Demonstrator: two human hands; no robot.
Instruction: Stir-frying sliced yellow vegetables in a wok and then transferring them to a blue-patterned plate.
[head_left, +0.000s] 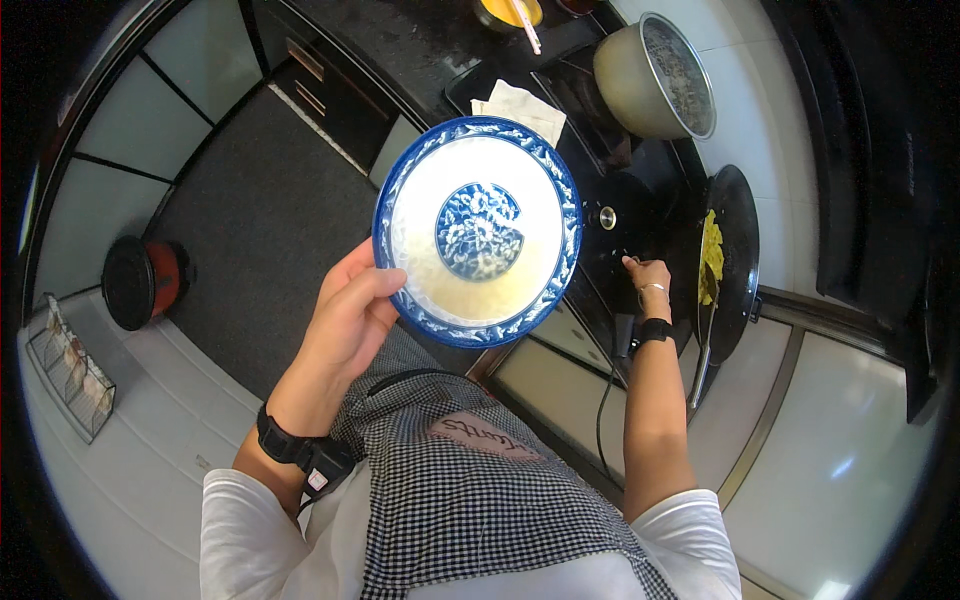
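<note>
My left hand (356, 304) grips the lower left rim of a blue-and-white patterned plate (495, 300), its thumb on top; a little pale yellowish liquid seems to lie on it. On the right, my right hand (646, 276) reaches down to the front of the black gas stove (637, 202); its fingertips are near the stove's edge, and any knob under them is hidden. Beyond that hand, a black wok (739, 262) holds cooked yellow egg (711, 251) with a metal spatula (701, 367) resting in it. A round metal stove knob (607, 218) shows between plate and hand.
A metal pot (634, 79) sits on the far burner. A folded pale cloth (525, 109) lies behind the plate. At the top stands a bowl of yellow liquid (510, 11) with chopsticks (527, 30) across it. A black-lidded red container (142, 281) and a wire rack (71, 367) are at left.
</note>
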